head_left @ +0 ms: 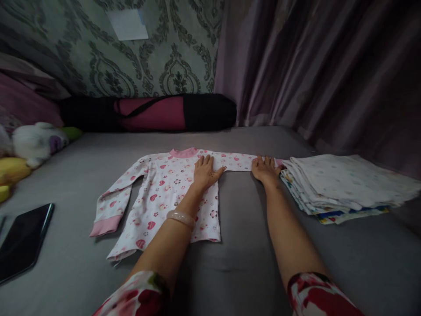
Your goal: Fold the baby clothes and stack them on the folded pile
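A small white long-sleeved shirt (164,193) with pink hearts, a pink collar and pink cuffs lies flat on the grey bed (250,245). My left hand (205,172) rests flat on the shirt's chest near the shoulder, fingers spread; a pale bangle circles that wrist. My right hand (265,168) presses flat on the end of the shirt's outstretched sleeve (238,162), close to its pink cuff. Neither hand holds anything.
A stack of folded white cloths (345,186) lies right of my right hand. A dark tablet (23,239) sits at the left edge. Plush toys (33,142) lie far left. A black and pink rolled bag (151,113) lines the wall; curtains hang at right.
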The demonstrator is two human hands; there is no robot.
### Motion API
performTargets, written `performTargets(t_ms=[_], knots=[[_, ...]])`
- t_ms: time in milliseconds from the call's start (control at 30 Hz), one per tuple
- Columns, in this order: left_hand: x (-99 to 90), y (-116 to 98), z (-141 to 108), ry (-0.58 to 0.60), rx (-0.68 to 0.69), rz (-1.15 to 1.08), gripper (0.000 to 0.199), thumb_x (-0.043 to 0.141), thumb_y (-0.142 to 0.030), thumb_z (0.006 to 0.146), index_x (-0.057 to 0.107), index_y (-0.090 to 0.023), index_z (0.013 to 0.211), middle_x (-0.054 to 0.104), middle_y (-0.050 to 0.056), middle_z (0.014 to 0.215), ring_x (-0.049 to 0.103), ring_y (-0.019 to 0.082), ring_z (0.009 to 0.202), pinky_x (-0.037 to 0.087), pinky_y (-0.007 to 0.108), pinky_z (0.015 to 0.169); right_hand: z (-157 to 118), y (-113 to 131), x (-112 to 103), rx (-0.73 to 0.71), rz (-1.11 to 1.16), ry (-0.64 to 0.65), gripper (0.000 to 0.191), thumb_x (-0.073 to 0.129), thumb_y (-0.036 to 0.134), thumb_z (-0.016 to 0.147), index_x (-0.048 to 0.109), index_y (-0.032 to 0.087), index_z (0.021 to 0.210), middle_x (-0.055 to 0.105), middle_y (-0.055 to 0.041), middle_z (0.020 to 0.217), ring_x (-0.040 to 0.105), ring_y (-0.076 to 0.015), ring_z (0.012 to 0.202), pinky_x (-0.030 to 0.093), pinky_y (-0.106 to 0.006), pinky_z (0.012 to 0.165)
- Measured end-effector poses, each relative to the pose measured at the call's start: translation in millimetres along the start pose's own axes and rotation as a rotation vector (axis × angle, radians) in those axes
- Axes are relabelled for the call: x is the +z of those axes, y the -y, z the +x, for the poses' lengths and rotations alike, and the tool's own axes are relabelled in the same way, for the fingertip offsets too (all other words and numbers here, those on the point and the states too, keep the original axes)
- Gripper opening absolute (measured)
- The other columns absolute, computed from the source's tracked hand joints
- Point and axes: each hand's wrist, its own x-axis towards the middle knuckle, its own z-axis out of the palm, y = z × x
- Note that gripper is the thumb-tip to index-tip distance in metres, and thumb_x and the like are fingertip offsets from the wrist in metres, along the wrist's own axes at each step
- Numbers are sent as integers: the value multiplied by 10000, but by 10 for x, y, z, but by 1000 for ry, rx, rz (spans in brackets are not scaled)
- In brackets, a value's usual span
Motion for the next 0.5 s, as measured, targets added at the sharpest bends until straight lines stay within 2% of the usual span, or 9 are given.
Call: performTargets(t_ms=[167, 233, 333, 433, 500], knots=[[-10, -7, 22, 42, -5, 6, 799, 337, -681, 901, 357, -130, 1480, 313, 126, 1580, 205, 338, 1471, 184, 438, 1198, 31, -31, 55, -11, 20, -39, 595, 126, 412, 997, 370, 197, 1496, 305, -152, 1568, 209, -331, 1456, 136, -666, 1114], [-77, 8, 47, 120, 9, -7, 811, 322, -682, 904, 323, -128, 1496, 264, 125, 1600, 169, 341, 1482, 169, 443, 1203, 38, -37, 60, -22, 24, -51, 594, 134, 413, 994, 390, 192, 1482, 324, -163, 1554, 221, -328, 1449, 139, -670, 1108], [-302, 64, 50, 294, 70, -1, 767, 398, -617, 907, 329, -121, 1489, 235, 140, 1606, 160, 329, 1486, 204, 425, 1193, 33, -44, 52, -36, 48, -60, 602, 125, 417, 990, 408, 189, 1469, 326, -170, 1550, 240, -335, 1439, 151, -675, 1100], [-618, 177, -65, 474, 140, -35, 633, 477, -497, 905, 435, -133, 1421, 382, 145, 1539, 387, 278, 1398, 350, 332, 1113, 16, -44, 41, -38, 66, -63, 606, 127, 421, 987, 425, 184, 1458, 340, -173, 1541, 252, -342, 1433, 147, -675, 1103], [-817, 301, -215, 529, 118, -124, 597, 496, -462, 903, 451, -155, 1413, 511, 118, 1451, 537, 232, 1274, 422, 276, 1032, 10, -42, 38, -37, 75, -73, 608, 127, 422, 986, 439, 184, 1449, 337, -172, 1543, 240, -345, 1438, 133, -675, 1107]])
